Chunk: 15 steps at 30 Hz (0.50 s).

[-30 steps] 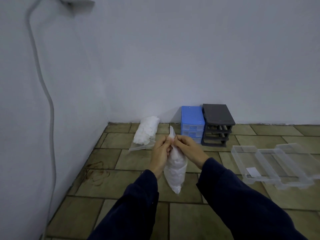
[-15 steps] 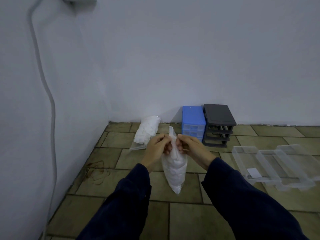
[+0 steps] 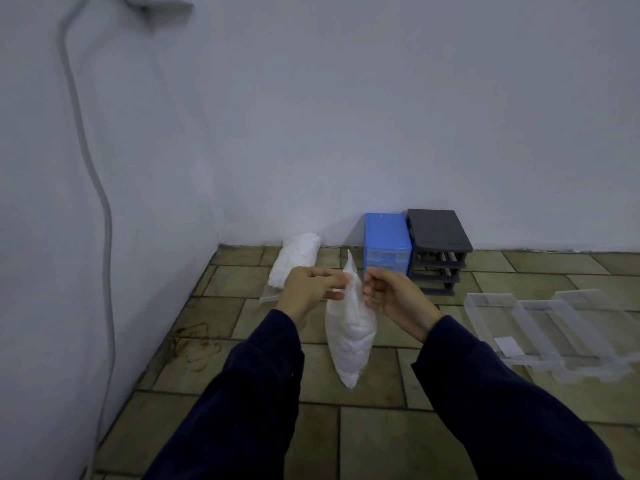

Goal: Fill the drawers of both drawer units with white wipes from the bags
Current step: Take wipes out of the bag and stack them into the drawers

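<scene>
You hold a clear bag of white wipes (image 3: 350, 336) in the air in front of you, above the tiled floor (image 3: 374, 431), with both hands at its top. Your left hand (image 3: 306, 292) pinches the left side of the bag's mouth between thumb and fingertips, and your right hand (image 3: 393, 295) pinches the right side in the same grip, fingers curled on the plastic; the bag hangs down between your dark blue sleeves (image 3: 249, 403). A second bag of wipes (image 3: 296, 259) lies on the floor by the wall, behind your left hand. To its right stand the blue drawer unit (image 3: 387, 242) and, touching it, the dark grey drawer unit (image 3: 438, 249), both against the wall; the grey unit's slots show open. Three clear plastic drawers (image 3: 554, 329) lie side by side on the floor at your right, well apart from the units. A grey cable (image 3: 100, 202) runs down the left wall.
</scene>
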### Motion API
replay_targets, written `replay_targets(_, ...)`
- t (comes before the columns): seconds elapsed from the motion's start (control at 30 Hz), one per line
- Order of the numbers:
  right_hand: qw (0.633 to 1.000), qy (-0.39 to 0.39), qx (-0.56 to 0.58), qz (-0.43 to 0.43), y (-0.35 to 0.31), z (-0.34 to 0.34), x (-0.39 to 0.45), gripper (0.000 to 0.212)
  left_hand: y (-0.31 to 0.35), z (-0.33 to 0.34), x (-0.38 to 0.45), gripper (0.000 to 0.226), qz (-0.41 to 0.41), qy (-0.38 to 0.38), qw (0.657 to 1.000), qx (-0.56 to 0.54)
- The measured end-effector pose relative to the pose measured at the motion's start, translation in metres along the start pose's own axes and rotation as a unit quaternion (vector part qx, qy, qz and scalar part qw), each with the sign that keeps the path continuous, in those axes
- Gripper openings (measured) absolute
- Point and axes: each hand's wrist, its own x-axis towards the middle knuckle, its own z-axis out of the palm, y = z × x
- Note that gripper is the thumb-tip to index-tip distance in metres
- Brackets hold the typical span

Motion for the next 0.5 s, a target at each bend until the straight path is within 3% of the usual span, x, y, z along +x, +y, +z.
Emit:
replay_targets(0.1,0.997,-0.030,-0.068,-0.021,0.003,-0.003,-0.002,0.025,-0.003,0.011,-0.002,0.022,0.020,-0.043,0.999,-0.013)
replay_targets(0.23,0.994,-0.044,-0.095,-0.035,0.003,-0.014,-0.006,0.048,-0.011,0.021,-0.003,0.023,0.016,-0.071,0.997,-0.032)
replay_targets(0.4,0.993,-0.054,-0.096,-0.046,0.007,-0.026,-0.011,0.030,-0.016,0.020,0.001,0.015,0.025,-0.047,0.998,-0.035)
replay_targets(0.5,0.992,-0.054,-0.103,-0.052,0.008,-0.027,-0.011,0.031,-0.018,0.019,0.003,0.011,0.030,-0.042,0.998,-0.033)
